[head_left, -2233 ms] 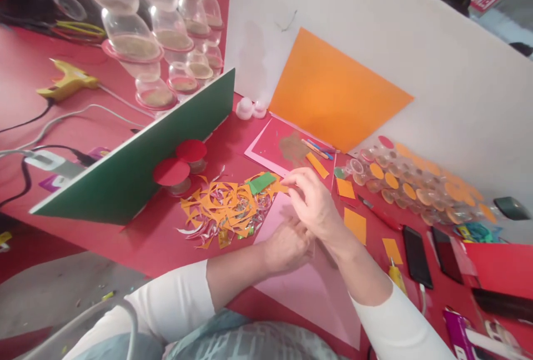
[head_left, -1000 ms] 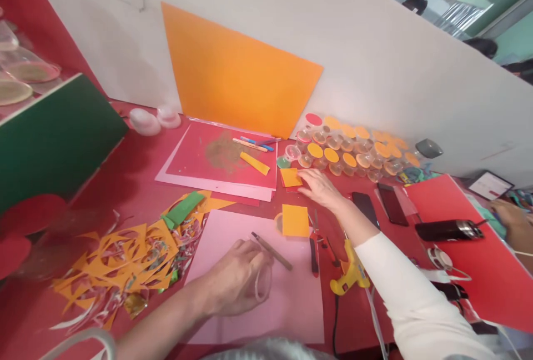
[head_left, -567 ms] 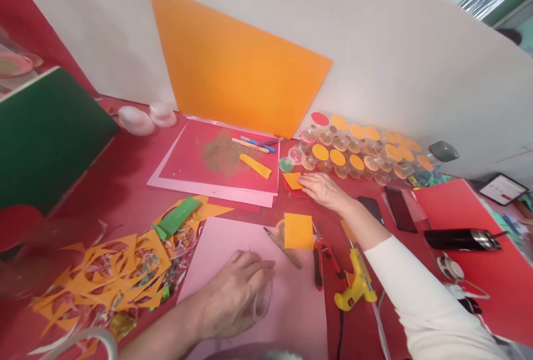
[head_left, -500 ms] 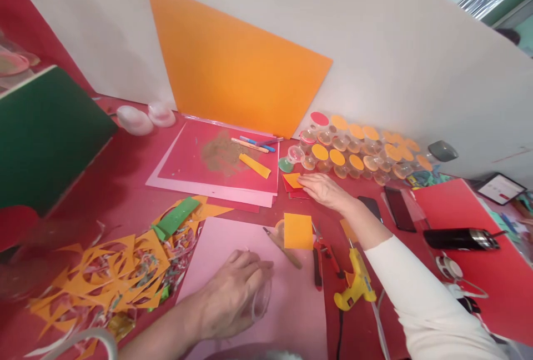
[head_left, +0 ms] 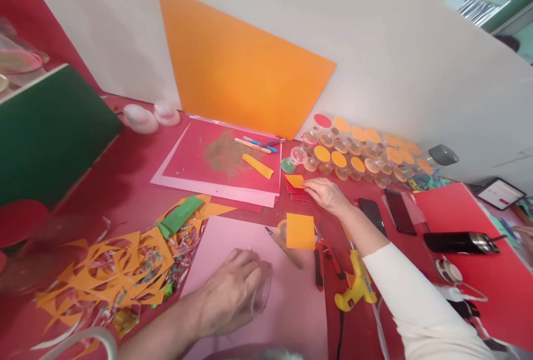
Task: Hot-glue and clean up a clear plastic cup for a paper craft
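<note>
My left hand [head_left: 235, 293], over the pink sheet [head_left: 297, 313], is closed around a clear plastic cup [head_left: 261, 298] whose rim faces right. Farther forward, my right hand [head_left: 327, 196] pinches the edge of an orange paper square [head_left: 295, 181], which tilts up from red paper pieces [head_left: 302, 196]. Between the hands lies a yellow-orange paper square [head_left: 300, 231], partly on a round clear piece. Beside it are a craft knife [head_left: 285, 248] and red-handled pliers [head_left: 318, 265].
A yellow glue gun [head_left: 356, 288] with its cord lies right of the pliers. Several clear cups with orange discs [head_left: 339, 159] stand along the wall. Cut orange scraps [head_left: 120, 265] pile up at left. A black bottle [head_left: 458, 240] and phones [head_left: 400, 211] lie at right.
My right hand has pulled back slightly at the orange square, fingers now pinching its edge. The left hand still holds the cup in nearly the same place. The view has shifted a little.
</note>
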A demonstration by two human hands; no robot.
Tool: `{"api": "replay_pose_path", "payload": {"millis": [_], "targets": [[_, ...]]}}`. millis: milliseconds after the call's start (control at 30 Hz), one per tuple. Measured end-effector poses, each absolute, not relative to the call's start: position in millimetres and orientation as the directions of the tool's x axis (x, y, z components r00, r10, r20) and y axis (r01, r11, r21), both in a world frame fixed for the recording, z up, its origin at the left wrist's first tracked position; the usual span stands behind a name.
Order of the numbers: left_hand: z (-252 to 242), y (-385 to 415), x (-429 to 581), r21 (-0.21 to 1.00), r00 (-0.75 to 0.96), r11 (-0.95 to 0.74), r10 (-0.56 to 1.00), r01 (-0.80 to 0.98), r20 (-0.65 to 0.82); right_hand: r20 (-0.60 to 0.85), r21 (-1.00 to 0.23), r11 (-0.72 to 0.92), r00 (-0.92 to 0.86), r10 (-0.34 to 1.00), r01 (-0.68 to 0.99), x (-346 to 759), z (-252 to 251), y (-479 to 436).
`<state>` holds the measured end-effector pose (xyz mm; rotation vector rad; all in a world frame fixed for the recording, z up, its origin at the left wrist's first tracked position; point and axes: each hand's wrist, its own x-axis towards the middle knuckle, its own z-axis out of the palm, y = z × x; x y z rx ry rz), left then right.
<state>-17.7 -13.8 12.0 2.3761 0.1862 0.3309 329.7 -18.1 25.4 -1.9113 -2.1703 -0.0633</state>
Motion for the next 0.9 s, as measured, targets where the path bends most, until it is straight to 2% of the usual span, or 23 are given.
{"api": "replay_pose_path", "payload": {"millis": [267, 433, 600, 767, 900], "targets": [[14, -13, -19, 0.735, 0.946, -0.675, 0.278, 0.068, 0.167, 0.486, -0.204, 0.014, 0.089, 0.869, 0.979, 312, 52, -28], [25, -5, -29, 0.889, 0.887, -0.451, 0.441, 0.086, 0.138, 0.581, -0.299, -0.027, 0.204, 0.788, 0.954, 253, 101, -47], [38, 9, -45, 0.952, 0.796, -0.305, 0.577, 0.004, 0.181, 0.441, -0.528, 0.067, 0.206, 0.873, 0.847, 174, 123, -65], [40, 12, -52, 0.975, 0.707, -0.223, 0.687, -0.016, 0.169, 0.300, -0.689, -0.024, 0.315, 0.900, 0.725, 143, 95, -62], [43, 13, -55, 0.996, 0.670, -0.031, 0.738, -0.085, 0.080, 0.255, -0.754, -0.045, 0.354, 0.900, 0.656, 137, 82, -61]]}}
